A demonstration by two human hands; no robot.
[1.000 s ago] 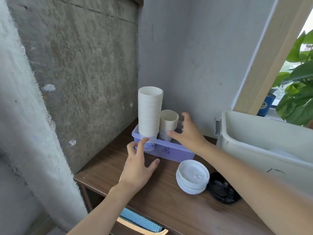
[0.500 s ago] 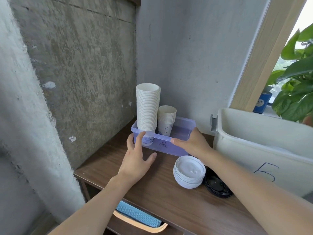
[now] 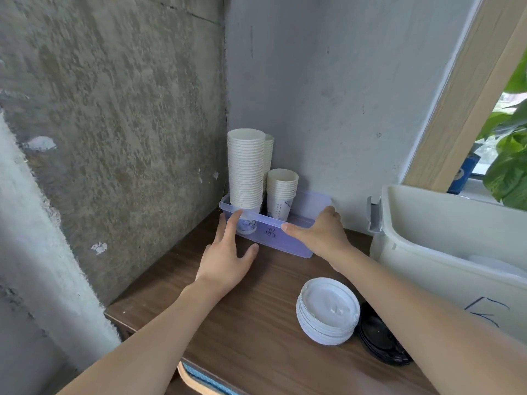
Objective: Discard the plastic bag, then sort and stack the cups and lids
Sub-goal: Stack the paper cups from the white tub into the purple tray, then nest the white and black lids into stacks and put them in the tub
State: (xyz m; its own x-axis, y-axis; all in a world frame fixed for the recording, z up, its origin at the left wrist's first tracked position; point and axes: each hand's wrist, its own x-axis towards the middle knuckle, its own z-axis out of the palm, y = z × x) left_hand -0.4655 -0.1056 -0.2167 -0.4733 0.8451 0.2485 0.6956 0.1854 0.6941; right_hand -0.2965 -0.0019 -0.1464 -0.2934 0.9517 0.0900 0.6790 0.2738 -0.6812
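A translucent purple bin [image 3: 288,243] sits in the corner of a wooden table [image 3: 256,323]. In it stand a tall stack of white paper cups [image 3: 245,168], a second tall stack behind it [image 3: 268,155] and a short stack [image 3: 281,192]. My left hand [image 3: 228,258] rests flat against the bin's front left side, fingers spread. My right hand [image 3: 320,235] grips the bin's right end, thumb on the front rim. A stack of white lids [image 3: 328,310] lies on the table near me, with black lids [image 3: 382,340] beside it, partly hidden by my right forearm.
A large white tub [image 3: 445,223] marked with black writing stands at the right. Concrete walls close off the left and back. A green plant [image 3: 510,155] sits at the window. A blue-lined basket [image 3: 199,377] shows below the table's front edge.
My right hand has moved from the short cup stack to the bin's right end and taken hold there. The bin now sits farther back toward the corner. My left hand stays against its front.
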